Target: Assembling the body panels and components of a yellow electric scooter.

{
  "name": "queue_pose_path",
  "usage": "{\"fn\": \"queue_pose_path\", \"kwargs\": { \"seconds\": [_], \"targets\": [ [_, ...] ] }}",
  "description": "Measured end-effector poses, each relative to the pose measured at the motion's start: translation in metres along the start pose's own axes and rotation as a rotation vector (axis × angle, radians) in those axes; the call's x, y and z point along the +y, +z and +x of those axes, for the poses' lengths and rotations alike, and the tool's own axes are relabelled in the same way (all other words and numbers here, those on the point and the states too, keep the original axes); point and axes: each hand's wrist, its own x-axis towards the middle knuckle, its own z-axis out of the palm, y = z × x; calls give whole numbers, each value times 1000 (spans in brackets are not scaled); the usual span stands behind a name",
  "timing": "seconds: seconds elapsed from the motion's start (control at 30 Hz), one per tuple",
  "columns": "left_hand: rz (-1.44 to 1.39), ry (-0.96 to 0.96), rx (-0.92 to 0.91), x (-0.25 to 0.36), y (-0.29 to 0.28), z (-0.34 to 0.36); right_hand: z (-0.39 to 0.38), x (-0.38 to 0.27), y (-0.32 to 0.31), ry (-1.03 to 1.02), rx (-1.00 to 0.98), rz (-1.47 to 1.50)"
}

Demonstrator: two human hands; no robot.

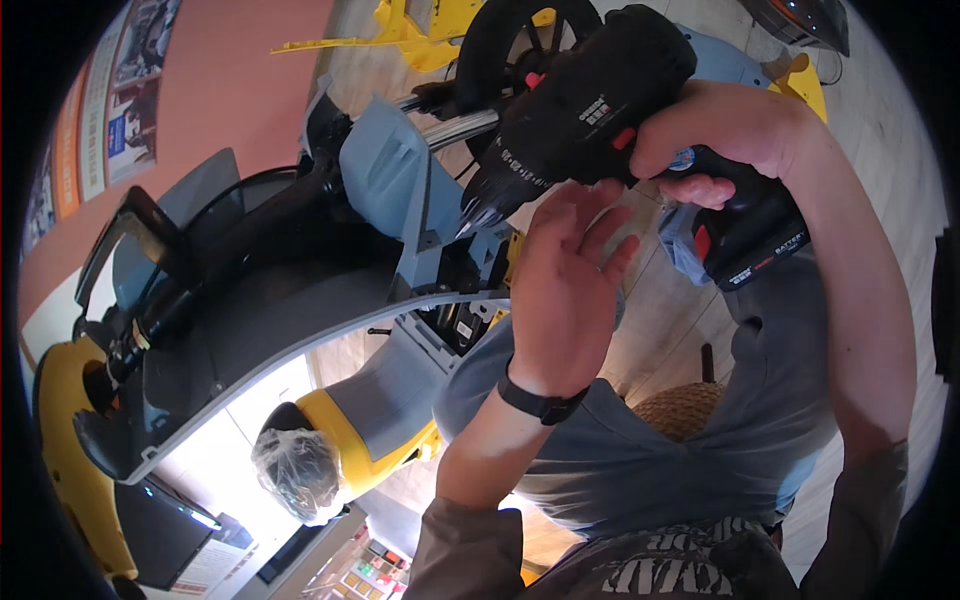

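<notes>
My right hand (715, 140) grips a black cordless drill (590, 95), its thumb by the red switch and its chuck (485, 200) pointing down-left at the light blue-grey plastic panels (385, 170) of a scooter body. The drill's battery (750, 250) shows below my wrist. My left hand (565, 280) is raised just beneath the drill, right of the chuck, fingers apart and loosely curled; I cannot tell whether the fingertips touch it. A dark curved body panel (270, 290) with a grey edge lies to the left, along with exposed fittings under the chuck.
A black wheel (490, 40) and yellow plastic parts (430, 30) are behind. A yellow-and-grey piece with plastic wrap (305, 470) sits lower left, near bright white panels. A pink wall (220, 100) with posters is at left. My legs (650, 480) straddle a woven seat (675, 410).
</notes>
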Motion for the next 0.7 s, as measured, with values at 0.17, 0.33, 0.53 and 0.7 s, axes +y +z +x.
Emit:
{"fn": "queue_pose_path", "kwargs": {
  "seconds": [0.17,0.33,0.53,0.7],
  "targets": [
    [-68,18,224,-36,-44,17,-3,2,-9,-4,11,-145],
    [-13,-194,234,-55,-69,18,19,13,-2,39,26,-245],
    [5,-260,45,-58,-12,-2,21,25,-8,80,-15,-206],
    [23,-216,48,-55,4,-5,31,30,6,148,-23,-158]
  ]
}}
